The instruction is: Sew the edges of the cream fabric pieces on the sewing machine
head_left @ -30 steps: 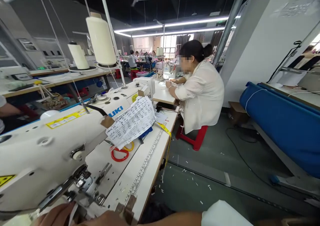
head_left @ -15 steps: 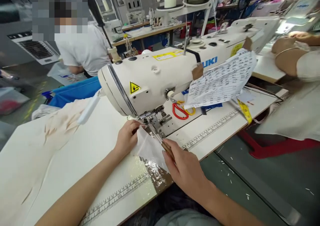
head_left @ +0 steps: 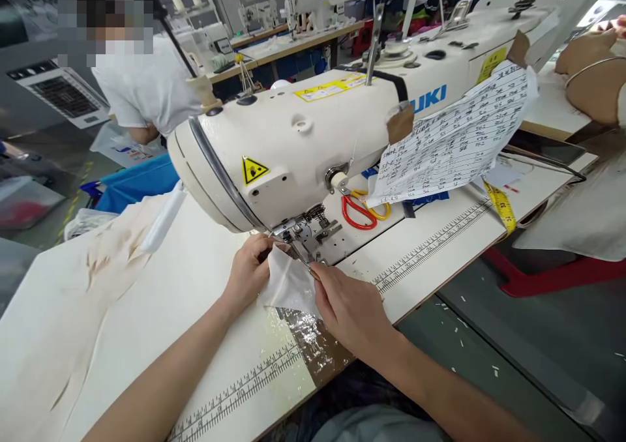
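A small piece of thin white fabric lies at the needle area of the white sewing machine. My left hand is closed on the fabric's left edge, close to the presser foot. In my right hand is a slim metal tool, its tip pointing toward the needle area at the fabric's right edge. Most of its handle is hidden by my fingers, so I cannot tell its exact kind. The fabric's end under the machine head is hidden too.
Scissors with red and yellow handles lie behind the needle area. A handwritten sheet leans on the machine, with a yellow tape measure beside it. Pale fabric covers the table's left. Another person is beyond.
My right hand has moved slightly forward along the tool, and the brown handle seen before is now covered. The left hand keeps its hold on the fabric. The view has shifted a little.
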A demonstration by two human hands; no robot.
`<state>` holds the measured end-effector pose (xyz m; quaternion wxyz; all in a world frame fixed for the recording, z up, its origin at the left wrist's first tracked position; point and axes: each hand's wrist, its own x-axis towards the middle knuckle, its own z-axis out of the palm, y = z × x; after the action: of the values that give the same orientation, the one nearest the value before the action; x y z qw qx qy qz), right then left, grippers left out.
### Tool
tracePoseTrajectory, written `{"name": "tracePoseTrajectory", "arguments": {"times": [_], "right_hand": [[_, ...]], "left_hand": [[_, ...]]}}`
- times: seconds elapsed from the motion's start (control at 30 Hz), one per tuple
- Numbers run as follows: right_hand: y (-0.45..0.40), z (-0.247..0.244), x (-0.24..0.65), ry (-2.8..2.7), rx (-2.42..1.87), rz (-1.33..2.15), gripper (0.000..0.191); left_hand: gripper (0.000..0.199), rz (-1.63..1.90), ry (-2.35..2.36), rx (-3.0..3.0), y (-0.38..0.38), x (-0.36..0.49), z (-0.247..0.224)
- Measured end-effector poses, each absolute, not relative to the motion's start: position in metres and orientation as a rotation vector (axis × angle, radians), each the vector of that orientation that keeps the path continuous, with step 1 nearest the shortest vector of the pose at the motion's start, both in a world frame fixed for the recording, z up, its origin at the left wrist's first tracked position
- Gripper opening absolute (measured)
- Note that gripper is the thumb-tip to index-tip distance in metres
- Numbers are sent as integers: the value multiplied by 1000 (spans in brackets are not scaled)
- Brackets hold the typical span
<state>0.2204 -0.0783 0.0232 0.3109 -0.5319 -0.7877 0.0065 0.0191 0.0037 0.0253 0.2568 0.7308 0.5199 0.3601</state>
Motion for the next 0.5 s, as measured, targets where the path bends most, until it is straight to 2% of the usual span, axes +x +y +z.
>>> {"name": "tracePoseTrajectory", "arguments": {"times": [0.5], "right_hand": [[-77,23,220,-2105,-1395,135,31]], "left_hand": [[19,968,1435,1977,3,20,26]]}}
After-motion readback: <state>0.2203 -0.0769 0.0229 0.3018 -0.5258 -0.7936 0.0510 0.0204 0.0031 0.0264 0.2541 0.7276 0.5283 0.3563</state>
